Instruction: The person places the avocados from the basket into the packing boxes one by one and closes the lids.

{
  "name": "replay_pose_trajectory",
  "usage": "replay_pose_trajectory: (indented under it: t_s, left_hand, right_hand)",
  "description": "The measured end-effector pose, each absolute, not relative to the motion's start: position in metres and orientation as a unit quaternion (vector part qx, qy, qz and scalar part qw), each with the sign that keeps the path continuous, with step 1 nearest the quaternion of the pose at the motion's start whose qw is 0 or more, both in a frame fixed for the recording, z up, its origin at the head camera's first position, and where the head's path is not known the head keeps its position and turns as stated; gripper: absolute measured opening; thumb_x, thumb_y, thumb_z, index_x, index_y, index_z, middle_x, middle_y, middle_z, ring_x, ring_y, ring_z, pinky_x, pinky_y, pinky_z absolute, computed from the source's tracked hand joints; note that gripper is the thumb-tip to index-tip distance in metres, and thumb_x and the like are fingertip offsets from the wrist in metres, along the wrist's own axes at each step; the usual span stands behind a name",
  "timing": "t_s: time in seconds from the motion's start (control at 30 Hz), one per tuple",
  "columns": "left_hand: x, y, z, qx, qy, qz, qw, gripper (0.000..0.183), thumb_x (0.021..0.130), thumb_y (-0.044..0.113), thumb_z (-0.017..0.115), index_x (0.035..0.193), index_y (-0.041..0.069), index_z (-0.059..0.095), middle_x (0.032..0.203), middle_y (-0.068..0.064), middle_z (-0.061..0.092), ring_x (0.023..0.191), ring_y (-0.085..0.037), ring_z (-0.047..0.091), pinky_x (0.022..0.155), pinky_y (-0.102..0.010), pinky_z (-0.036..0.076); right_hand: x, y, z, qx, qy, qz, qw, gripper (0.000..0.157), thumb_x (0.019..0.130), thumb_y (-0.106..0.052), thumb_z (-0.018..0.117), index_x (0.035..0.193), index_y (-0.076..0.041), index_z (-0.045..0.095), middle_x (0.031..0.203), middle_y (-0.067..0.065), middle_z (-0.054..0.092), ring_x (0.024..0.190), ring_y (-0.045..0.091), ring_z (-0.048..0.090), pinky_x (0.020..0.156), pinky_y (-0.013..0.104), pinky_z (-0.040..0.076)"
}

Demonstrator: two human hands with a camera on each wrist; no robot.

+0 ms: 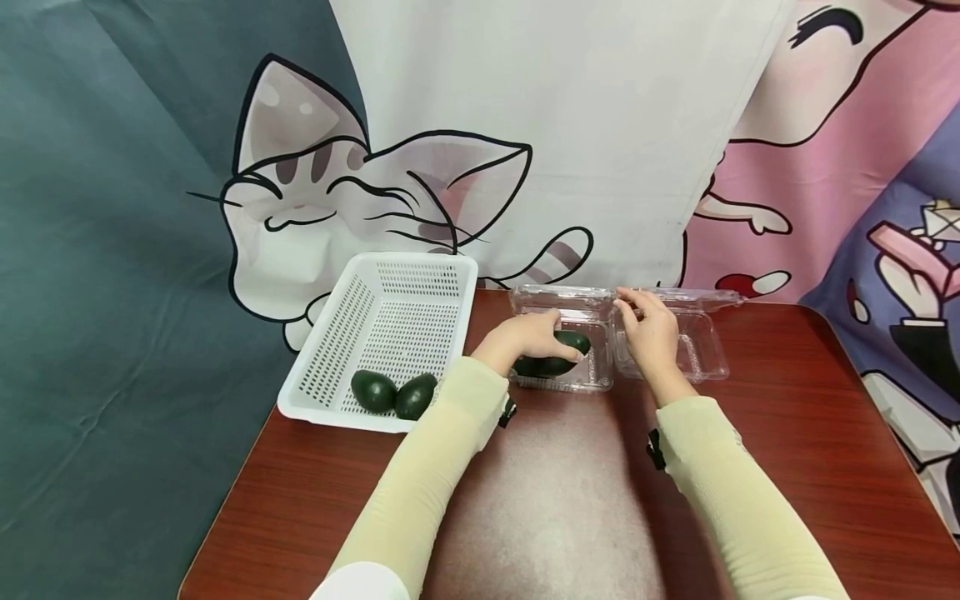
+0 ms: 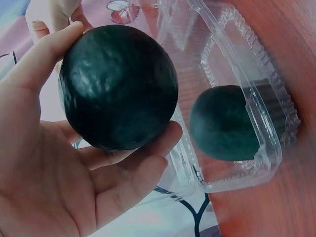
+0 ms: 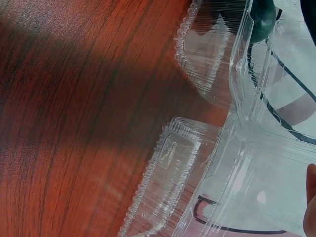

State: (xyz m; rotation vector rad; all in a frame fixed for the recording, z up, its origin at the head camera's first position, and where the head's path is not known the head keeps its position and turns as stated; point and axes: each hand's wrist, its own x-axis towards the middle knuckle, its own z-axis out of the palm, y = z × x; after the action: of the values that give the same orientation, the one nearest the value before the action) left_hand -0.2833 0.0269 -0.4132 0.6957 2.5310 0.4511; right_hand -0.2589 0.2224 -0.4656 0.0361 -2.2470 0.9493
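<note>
My left hand [image 1: 531, 335] grips a dark green avocado [image 2: 118, 86], thumb on one side and fingers curled round the other. It is above the left clear plastic clamshell box [image 1: 600, 380], whose lid stands raised. Inside that box lies another avocado [image 2: 222, 123], partly behind the clear wall in the left wrist view. My right hand [image 1: 651, 332] reaches over the second clamshell box [image 1: 708, 358], fingers extended at the raised lids where the boxes meet. Only a fingertip [image 3: 311, 192] of it shows in the right wrist view. That second box holds no avocado.
To the left stands a white perforated plastic basket [image 1: 303, 404] with two avocados [image 1: 373, 392] near its front wall. The boxes sit by the back edge of the red-brown wooden table [image 1: 795, 433]. A cartoon-printed cloth [image 1: 615, 125] hangs right behind.
</note>
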Motion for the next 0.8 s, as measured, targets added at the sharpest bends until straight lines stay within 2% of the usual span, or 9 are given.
replay_pose_trajectory:
  t_s: [0.13,0.27,0.43,0.67,0.8]
  left_hand:
    - [-0.283,0.03,-0.416,0.237,0.928,0.173,0.231,0.08,0.076,0.061,0.061,0.132,0.008,0.039,0.128,-0.007,0.051,0.11,-0.021,0.053,0.087,-0.036,0.043]
    - [-0.283,0.033,-0.418,0.214,0.933,0.185,0.221,0.08,0.076,0.064,0.059,0.13,0.009,0.041,0.125,-0.006,0.053,0.105,-0.021,0.055,0.083,-0.036,0.045]
    - [-0.283,0.037,-0.421,0.191,0.939,0.192,0.211,0.085,0.076,0.066,0.057,0.136,0.008,0.039,0.129,-0.006,0.052,0.114,-0.023,0.051,0.09,-0.039,0.042]
    - [-0.285,0.043,-0.426,0.18,0.951,0.176,0.179,0.07,0.079,0.065,0.055,0.128,0.015,0.054,0.124,-0.003,0.057,0.11,-0.02,0.054,0.088,-0.038,0.043]
    - [-0.284,0.046,-0.428,0.177,0.952,0.179,0.171,0.07,0.078,0.064,0.057,0.129,0.016,0.054,0.125,-0.001,0.057,0.111,-0.02,0.053,0.089,-0.038,0.042]
  right_hand:
    - [-0.259,0.223,-0.466,0.014,-0.866,0.366,0.341,0.019,0.084,-0.011,0.068,0.102,-0.005,0.071,0.096,0.01,0.067,0.079,0.027,0.062,0.071,0.04,0.046]
    - [-0.258,0.223,-0.466,0.013,-0.866,0.368,0.337,0.019,0.085,-0.012,0.067,0.103,-0.005,0.071,0.097,0.01,0.066,0.079,0.026,0.062,0.07,0.04,0.046]
    - [-0.258,0.223,-0.466,0.011,-0.865,0.375,0.334,0.02,0.085,-0.013,0.067,0.103,-0.006,0.07,0.097,0.01,0.066,0.079,0.026,0.062,0.07,0.039,0.047]
    - [-0.258,0.223,-0.465,0.01,-0.866,0.374,0.331,0.02,0.085,-0.015,0.067,0.104,-0.007,0.07,0.098,0.01,0.066,0.078,0.027,0.063,0.07,0.039,0.047]
    - [-0.258,0.223,-0.465,0.007,-0.867,0.376,0.327,0.021,0.086,-0.016,0.067,0.104,-0.007,0.07,0.097,0.01,0.066,0.077,0.026,0.063,0.069,0.039,0.048]
